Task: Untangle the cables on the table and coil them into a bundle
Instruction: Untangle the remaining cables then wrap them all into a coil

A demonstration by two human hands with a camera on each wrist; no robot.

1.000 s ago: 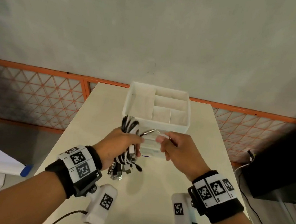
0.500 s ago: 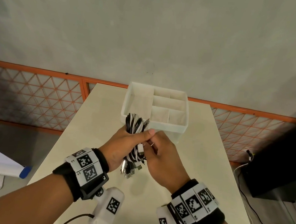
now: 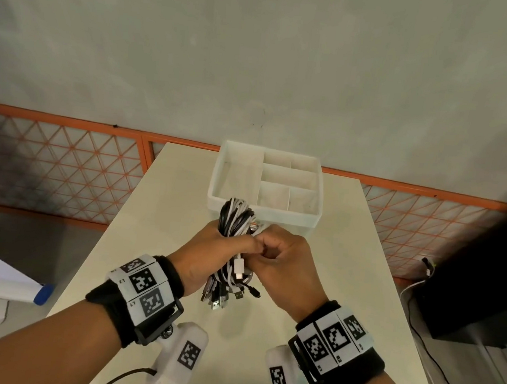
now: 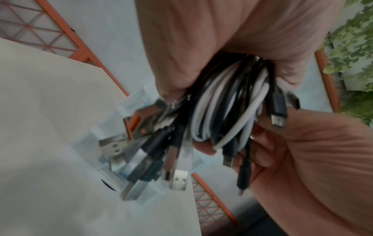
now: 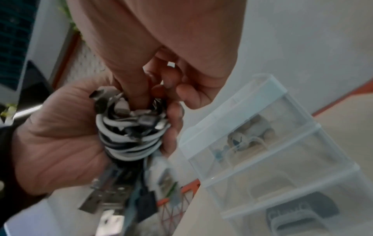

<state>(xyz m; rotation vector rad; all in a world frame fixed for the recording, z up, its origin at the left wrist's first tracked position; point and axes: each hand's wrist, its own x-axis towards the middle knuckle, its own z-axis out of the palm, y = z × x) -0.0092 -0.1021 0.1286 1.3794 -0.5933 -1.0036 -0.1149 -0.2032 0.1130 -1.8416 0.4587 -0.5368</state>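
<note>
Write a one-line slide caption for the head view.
Above the table, the left hand grips the cable bundle while the right hand tucks in an end, near the white organizer.

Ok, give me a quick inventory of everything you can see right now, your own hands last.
cable bundle: one, black and white cables, held above the table, plugs hanging below the hands
organiser tray: one, white, divided, at the table's far end, on top of the drawer unit
drawer unit: one, clear plastic, small items inside
table: one, cream
lattice railing: orange, behind the table
black box: one, on the floor at right, cables trailing
left hand: grips the bundle
right hand: pinches at the bundle's middle; wrist cameras and marker bands on both
</note>
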